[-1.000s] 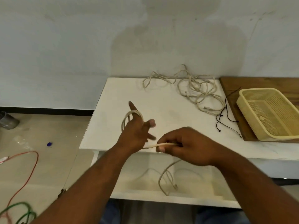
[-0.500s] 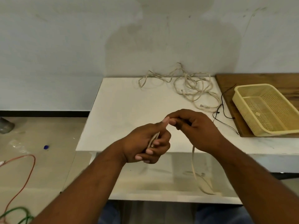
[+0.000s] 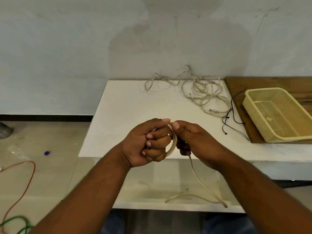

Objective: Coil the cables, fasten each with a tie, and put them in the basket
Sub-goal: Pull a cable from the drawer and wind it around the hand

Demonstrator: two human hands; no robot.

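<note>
1. Coiling was the step in hand: the left hand gripped a small coil of pale cable, fingers curled round its loops, over the near edge of the white table.
2. The right hand, touching it at 3 o'clock, pinched the same cable where it left the coil. The loose tail hung toward 5 o'clock.
3. Next move, as I judge it: wind in that tail, then reach for a black tie at 2 o'clock, with the loops clamped meanwhile.
4. More tangled cables lay at 1 o'clock.
5. The yellow basket, at 2 o'clock on a wooden board, held no cable — only a small pale scrap on its mesh floor.
</note>
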